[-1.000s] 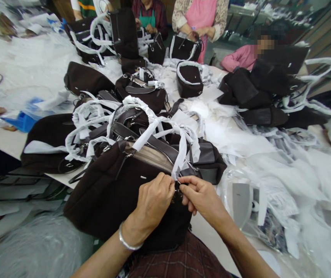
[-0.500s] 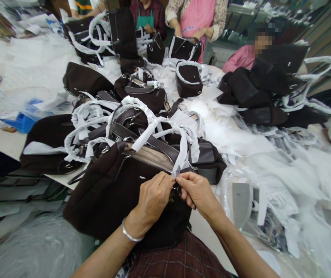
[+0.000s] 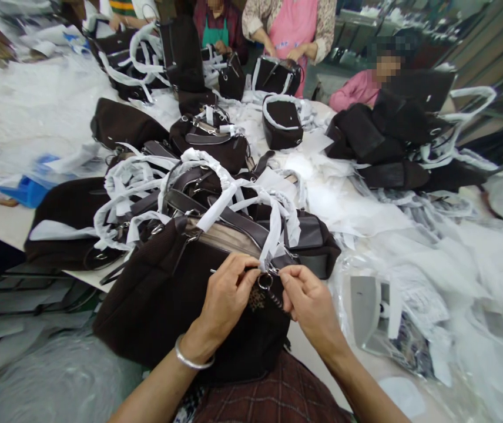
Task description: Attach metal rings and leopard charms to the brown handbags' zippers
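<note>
A dark brown fabric bag (image 3: pixel 158 294) leans on the table edge in front of me, its top partly open over a beige lining. White wrapping (image 3: pixel 270 238) covers its handle. My left hand (image 3: pixel 232 291), with a silver bangle on the wrist, pinches at the lower end of that wrapping. Just right of it, my right hand (image 3: pixel 304 294) is closed on a small metal and strap piece by the handle base. A metal ring (image 3: pixel 265 281) with a dark twisted strap hangs between the hands, above a gold print on the bag.
More dark bags with wrapped handles (image 3: pixel 132 126) lie behind and to the left. Plastic and white sheets (image 3: pixel 410 252) cover the right side. A blue object (image 3: pixel 31 191) is at the left. Several people stand or sit across the table.
My hands have moved apart slightly, and the metal ring between them now shows. The whole view has shifted a little.
</note>
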### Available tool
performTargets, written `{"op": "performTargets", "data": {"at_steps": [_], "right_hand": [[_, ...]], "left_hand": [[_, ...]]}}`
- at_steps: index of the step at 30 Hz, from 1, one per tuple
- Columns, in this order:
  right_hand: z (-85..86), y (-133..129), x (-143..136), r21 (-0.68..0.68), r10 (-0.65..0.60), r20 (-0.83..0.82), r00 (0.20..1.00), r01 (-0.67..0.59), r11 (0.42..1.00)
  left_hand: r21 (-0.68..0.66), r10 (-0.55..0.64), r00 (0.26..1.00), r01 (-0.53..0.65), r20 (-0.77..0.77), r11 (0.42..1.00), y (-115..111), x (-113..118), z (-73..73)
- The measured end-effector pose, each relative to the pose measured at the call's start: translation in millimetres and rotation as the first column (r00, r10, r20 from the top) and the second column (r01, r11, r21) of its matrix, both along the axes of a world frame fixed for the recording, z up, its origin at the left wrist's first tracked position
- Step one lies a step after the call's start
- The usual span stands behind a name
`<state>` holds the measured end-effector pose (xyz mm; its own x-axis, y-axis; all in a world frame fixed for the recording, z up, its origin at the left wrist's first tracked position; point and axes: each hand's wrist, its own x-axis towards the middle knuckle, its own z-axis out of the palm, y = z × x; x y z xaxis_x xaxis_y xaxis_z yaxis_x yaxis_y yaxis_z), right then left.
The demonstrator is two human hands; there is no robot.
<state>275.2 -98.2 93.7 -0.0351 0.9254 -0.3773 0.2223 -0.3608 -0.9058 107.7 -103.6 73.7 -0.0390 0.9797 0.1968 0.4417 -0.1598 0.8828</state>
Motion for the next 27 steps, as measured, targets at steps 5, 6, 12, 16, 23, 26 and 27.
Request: {"op": "performTargets", "data": {"at_steps": [5,6,12,16,23,26,27], "right_hand": [[25.1,-4,3,0.099,0.093,-0.018,0.995,-0.091,0.991],[28.0,-3,3,0.104,0.109,-0.02,0.994,-0.106,0.989],[28.3,8,5,0.038,0.096,-0.233,0.968,-0.09,0.995],[25.3,11,8,0.0,0.102,-0.53,0.842,-0.12,0.993],[23.9,18,5,-0.11,0.005,-0.547,0.837,-0.077,0.991],[20.4,19,7,-0.064,-0.008,-0.42,0.907,-0.02,0.998],[18.7,19,8,-0.058,-0.022,-0.381,0.924,0.0,0.998]], "left_hand": [[-0.162,-0.154,0.947,0.205,0.28,0.965,1,5,18.1],[-0.2,-0.169,0.925,0.247,0.341,0.948,1,7,19.0],[-0.317,-0.113,0.845,0.316,0.523,0.894,2,13,15.7],[-0.355,-0.101,0.765,0.406,0.636,0.842,1,14,9.5],[-0.343,-0.078,0.763,0.377,0.642,0.86,3,16,4.0],[-0.341,-0.075,0.775,0.36,0.627,0.868,3,16,6.4],[-0.342,-0.071,0.772,0.36,0.632,0.868,3,16,6.9]]}}
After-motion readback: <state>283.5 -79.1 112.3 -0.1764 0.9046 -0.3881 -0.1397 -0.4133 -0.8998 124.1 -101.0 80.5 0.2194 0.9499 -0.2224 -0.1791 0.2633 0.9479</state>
